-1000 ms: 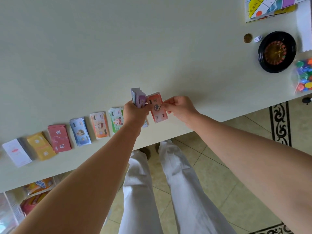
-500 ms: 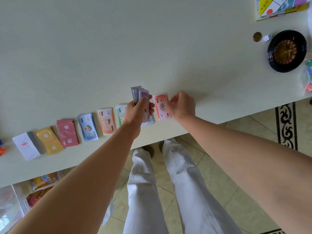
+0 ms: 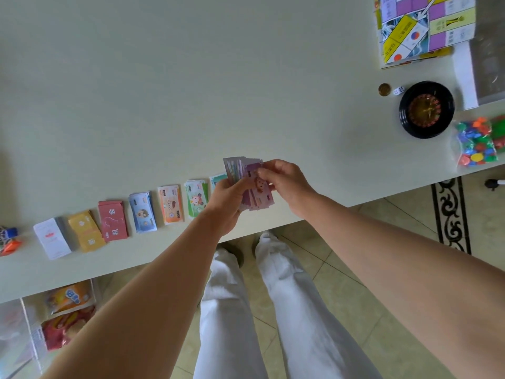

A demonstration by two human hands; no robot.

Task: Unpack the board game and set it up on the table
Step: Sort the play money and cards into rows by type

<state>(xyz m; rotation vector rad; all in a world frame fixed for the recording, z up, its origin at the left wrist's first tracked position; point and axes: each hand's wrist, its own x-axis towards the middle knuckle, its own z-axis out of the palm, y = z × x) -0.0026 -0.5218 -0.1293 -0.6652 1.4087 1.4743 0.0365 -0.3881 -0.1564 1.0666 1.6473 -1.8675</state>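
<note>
1. The job in hand is sorting the paper money by colour. The left hand [image 3: 225, 194] has its fingers wrapped round a bundle of play money [image 3: 235, 169], held just above the near edge of the table [image 3: 191, 77], about the middle of what I can see.

2. The right hand [image 3: 285, 181] meets it from three o'clock. Its thumb and fingertips pinch the purple notes [image 3: 258, 199] on the face of the bundle, as if to peel them off. How many notes are in that pinch I cannot tell.

3. Sorted stacks already lie in a row along the table edge, running away from the hands toward eight o'clock: green notes [image 3: 195, 198], orange notes [image 3: 170, 204], blue notes [image 3: 142, 212], then red cards [image 3: 112, 220], yellow cards [image 3: 86, 231] and white cards [image 3: 52, 237]. One more pale stack peeks out behind the left hand, mostly hidden.

4. Up at one o'clock sits the game board [image 3: 423, 26], folded by the look of it. At two o'clock are the roulette wheel [image 3: 426, 109], a die [image 3: 399, 90] and a coin [image 3: 384, 89], and at three o'clock a bag of coloured chips [image 3: 475, 143].

5. I'd put the task about midway: money nearly laid out, board and chips untouched.

6. The next move, to my eye, calls for drawing the purple notes clear and laying them flat at the right-hand end of the row, square with the others, while the left hand keeps the rest from fanning out.
</note>
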